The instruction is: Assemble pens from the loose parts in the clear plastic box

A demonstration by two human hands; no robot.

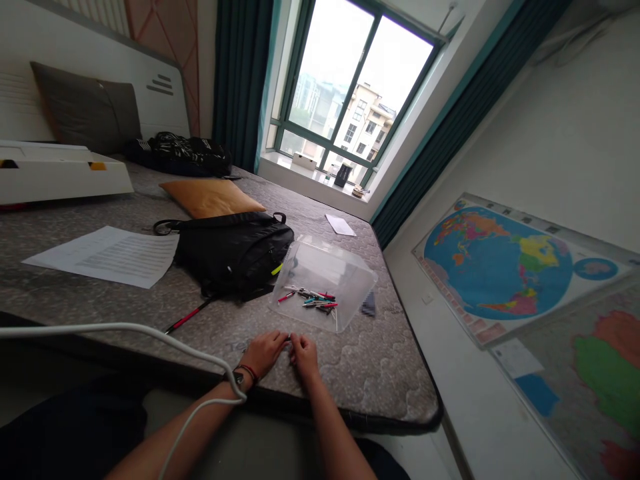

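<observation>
My left hand [265,353] and my right hand [304,355] meet over the mattress [350,373], close to its front edge. Both have their fingers closed in a pinch on a small dark pen-like piece [288,338], mostly hidden by the fingertips. Just beyond them a clear plastic bin [345,273] lies tipped on its side. Several pens [320,301] in red, teal, black and white lie in a loose pile inside it. A red and black stick-like thing [187,317] rests left of my hands.
Behind stand a black backpack [233,257] and an orange-brown padded envelope [213,198]. Printed paper [113,257] lies left, a white sheet [341,225] farther back. A white cable [150,328] crosses over my left forearm. A world map [500,260] hangs on the right wall.
</observation>
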